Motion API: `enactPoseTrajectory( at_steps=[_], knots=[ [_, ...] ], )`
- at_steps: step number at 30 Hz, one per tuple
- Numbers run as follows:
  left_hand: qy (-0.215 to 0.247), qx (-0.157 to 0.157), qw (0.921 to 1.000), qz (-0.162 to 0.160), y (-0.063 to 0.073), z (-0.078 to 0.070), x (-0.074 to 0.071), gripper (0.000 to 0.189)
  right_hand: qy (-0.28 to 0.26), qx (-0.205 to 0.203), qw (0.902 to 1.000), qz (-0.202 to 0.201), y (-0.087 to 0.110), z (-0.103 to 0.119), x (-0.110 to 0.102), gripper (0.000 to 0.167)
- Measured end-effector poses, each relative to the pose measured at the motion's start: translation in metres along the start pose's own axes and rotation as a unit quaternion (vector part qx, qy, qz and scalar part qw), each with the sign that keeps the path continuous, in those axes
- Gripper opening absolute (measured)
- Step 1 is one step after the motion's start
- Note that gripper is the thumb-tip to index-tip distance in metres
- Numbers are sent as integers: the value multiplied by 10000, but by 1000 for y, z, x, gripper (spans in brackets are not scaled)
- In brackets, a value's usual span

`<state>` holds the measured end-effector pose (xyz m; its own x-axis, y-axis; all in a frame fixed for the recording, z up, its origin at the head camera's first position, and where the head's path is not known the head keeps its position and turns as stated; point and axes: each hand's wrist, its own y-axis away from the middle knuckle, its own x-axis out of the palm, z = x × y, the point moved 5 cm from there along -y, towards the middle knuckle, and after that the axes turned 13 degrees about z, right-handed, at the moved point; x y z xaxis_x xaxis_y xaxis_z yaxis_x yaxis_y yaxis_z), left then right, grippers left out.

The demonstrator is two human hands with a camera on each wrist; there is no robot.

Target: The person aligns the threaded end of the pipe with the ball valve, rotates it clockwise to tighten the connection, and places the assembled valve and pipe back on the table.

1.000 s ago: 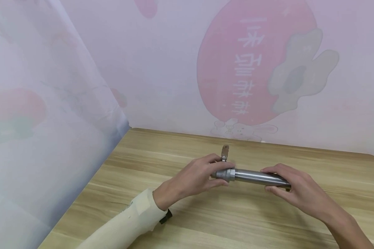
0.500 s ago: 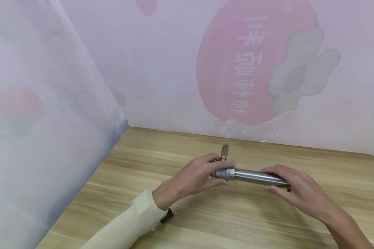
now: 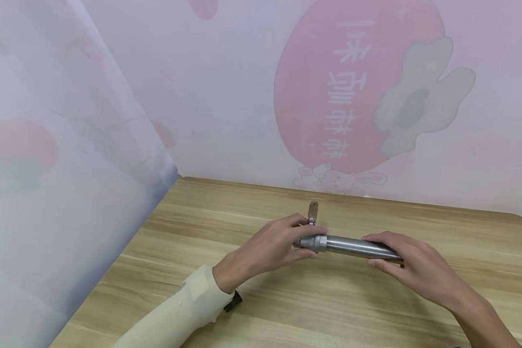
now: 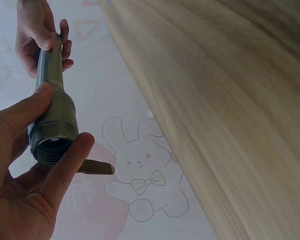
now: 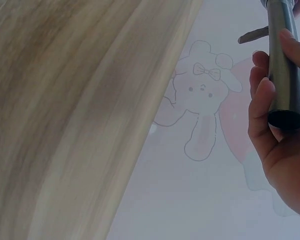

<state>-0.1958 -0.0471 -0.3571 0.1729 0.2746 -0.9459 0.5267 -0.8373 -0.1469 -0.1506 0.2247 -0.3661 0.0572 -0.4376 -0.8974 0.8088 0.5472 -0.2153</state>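
Observation:
A ball valve (image 3: 311,244) is joined to one end of a smooth steel pipe (image 3: 352,246), and both are held nearly level over the table. My left hand (image 3: 274,244) grips the valve body between thumb and fingers. The valve's brownish lever (image 3: 313,212) points away from me, towards the wall. Around the pipe's right end curl the fingers of my right hand (image 3: 417,266). In the left wrist view the valve (image 4: 55,120) turns its open threaded mouth to the camera. The pipe's far end (image 5: 286,119) shows a dark round opening in the right wrist view.
Beneath the hands is a wood-grain table (image 3: 191,222). A printed pale cloth wall (image 3: 226,96) with a large pink shape and rabbit drawings rises along its back edge. Another cloth wall (image 3: 91,208) closes off the left side.

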Motion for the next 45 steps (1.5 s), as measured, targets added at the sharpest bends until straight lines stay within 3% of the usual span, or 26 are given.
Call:
enactPoseTrajectory(
  at_steps=[20, 29, 37, 45],
  knots=[
    [-79, -24, 9999, -86, 0, -1, 4, 53, 226, 205, 9995, 71, 6, 1, 4, 43],
    [-8, -97, 9999, -113, 1, 1, 5, 54, -325, -28, 9994, 111, 3, -1, 10, 43],
    [72, -168, 9998, -101, 2, 3, 3, 55, -858, -250, 9960, 54, 0, -1, 10, 57],
    [132, -158, 9997, -128, 2, 5, 3, 55, -520, -545, 9971, -136, -3, -2, 6, 62]
  ],
)
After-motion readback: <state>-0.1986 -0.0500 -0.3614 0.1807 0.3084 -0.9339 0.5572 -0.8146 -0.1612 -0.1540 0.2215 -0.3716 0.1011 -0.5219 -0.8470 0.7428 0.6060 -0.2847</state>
